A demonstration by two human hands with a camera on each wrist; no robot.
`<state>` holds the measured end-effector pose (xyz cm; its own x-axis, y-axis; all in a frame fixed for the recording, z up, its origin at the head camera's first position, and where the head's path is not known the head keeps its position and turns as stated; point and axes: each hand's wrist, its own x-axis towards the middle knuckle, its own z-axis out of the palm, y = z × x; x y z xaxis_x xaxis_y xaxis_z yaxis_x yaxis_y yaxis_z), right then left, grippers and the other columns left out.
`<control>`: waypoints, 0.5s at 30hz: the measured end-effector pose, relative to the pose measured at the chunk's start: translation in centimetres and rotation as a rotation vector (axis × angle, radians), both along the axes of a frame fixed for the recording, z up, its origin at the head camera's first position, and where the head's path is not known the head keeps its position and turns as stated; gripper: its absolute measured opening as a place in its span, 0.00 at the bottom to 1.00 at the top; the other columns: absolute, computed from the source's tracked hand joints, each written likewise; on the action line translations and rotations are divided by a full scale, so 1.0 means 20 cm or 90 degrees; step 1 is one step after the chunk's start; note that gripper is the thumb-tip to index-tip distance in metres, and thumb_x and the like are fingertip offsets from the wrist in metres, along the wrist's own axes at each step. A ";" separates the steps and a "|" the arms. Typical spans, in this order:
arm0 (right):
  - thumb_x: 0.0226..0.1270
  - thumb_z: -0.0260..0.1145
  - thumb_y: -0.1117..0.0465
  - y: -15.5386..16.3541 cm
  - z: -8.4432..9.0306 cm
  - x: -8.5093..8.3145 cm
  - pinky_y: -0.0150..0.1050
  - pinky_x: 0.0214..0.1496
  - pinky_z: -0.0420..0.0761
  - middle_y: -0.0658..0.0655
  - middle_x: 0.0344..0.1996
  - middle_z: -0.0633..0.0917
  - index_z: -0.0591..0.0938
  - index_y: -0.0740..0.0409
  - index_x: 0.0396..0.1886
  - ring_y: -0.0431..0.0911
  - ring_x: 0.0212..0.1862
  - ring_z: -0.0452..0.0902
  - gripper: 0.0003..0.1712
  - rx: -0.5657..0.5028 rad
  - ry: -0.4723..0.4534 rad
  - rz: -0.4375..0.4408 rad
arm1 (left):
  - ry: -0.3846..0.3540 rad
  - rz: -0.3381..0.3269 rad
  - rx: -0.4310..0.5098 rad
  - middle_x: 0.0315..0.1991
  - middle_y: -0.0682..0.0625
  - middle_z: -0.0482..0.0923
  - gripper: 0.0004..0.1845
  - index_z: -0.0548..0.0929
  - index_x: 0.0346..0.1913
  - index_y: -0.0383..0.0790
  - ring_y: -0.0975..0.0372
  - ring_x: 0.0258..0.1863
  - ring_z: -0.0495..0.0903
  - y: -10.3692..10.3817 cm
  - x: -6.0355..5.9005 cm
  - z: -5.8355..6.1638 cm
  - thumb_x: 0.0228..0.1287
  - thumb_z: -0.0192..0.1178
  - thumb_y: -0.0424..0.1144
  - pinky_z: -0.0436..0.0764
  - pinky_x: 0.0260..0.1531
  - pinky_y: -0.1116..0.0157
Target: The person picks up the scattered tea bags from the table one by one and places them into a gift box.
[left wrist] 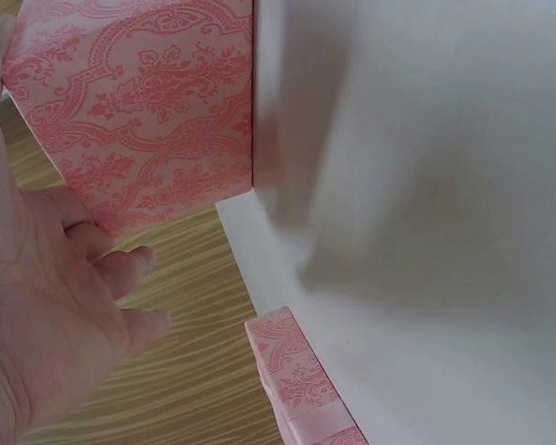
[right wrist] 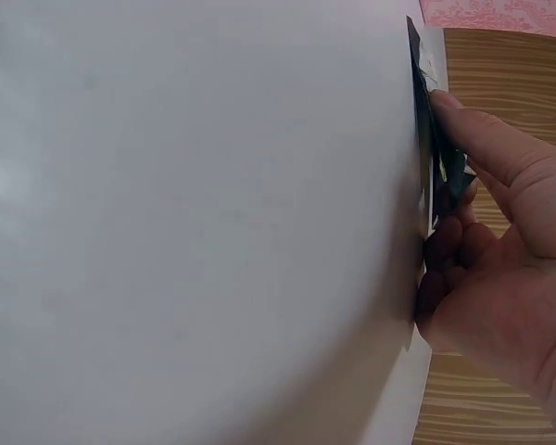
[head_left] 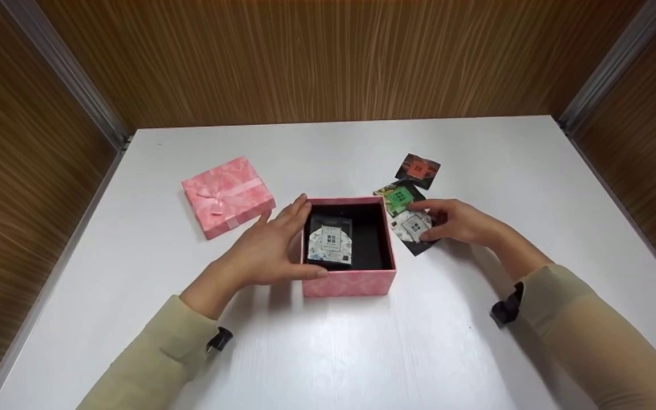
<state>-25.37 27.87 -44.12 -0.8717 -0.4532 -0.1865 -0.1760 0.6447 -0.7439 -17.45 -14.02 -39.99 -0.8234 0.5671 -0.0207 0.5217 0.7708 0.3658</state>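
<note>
A pink patterned box [head_left: 348, 283] stands without its lid at mid-table, its inside black. Within it, at the left, lies a white-and-black packet [head_left: 331, 242]. My left hand [head_left: 265, 245] rests along the box's left side, thumb on the front rim and fingers extended toward the back left corner. To the right of the box, my right hand [head_left: 456, 223] pinches a flat white-and-black packet [head_left: 412, 226] between thumb and fingers. In the right wrist view this packet [right wrist: 424, 102] appears nearly edge-on. A green packet [head_left: 399, 196] lies partly beneath it.
The pink lid [head_left: 228, 196] with a ribbon bow lies at the back left. A red-and-black packet [head_left: 418, 169] lies behind the green one. The white table [head_left: 328, 353] is bounded by wood-grain panels [head_left: 328, 62] at the back and sides.
</note>
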 end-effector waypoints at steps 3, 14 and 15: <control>0.61 0.82 0.62 0.01 0.01 0.01 0.34 0.40 0.69 0.55 0.37 0.78 0.80 0.56 0.73 0.48 0.42 0.70 0.39 -0.006 -0.007 0.003 | 0.002 -0.002 -0.003 0.88 0.49 0.39 0.72 0.45 0.87 0.40 0.60 0.85 0.45 0.00 0.00 0.00 0.53 0.54 0.88 0.44 0.83 0.45; 0.62 0.82 0.54 0.07 0.10 0.04 0.35 0.37 0.66 0.50 0.30 0.76 0.85 0.54 0.66 0.44 0.37 0.69 0.33 0.055 -0.063 0.024 | 0.003 -0.002 -0.015 0.88 0.50 0.38 0.72 0.44 0.87 0.41 0.60 0.85 0.44 0.00 0.00 0.00 0.54 0.53 0.88 0.42 0.83 0.47; 0.62 0.82 0.52 0.07 0.10 0.04 0.35 0.36 0.65 0.50 0.29 0.75 0.85 0.53 0.66 0.44 0.36 0.68 0.32 0.059 -0.062 0.022 | 0.003 -0.002 -0.015 0.88 0.50 0.38 0.72 0.44 0.87 0.41 0.60 0.85 0.44 0.00 0.00 0.00 0.53 0.53 0.88 0.42 0.83 0.47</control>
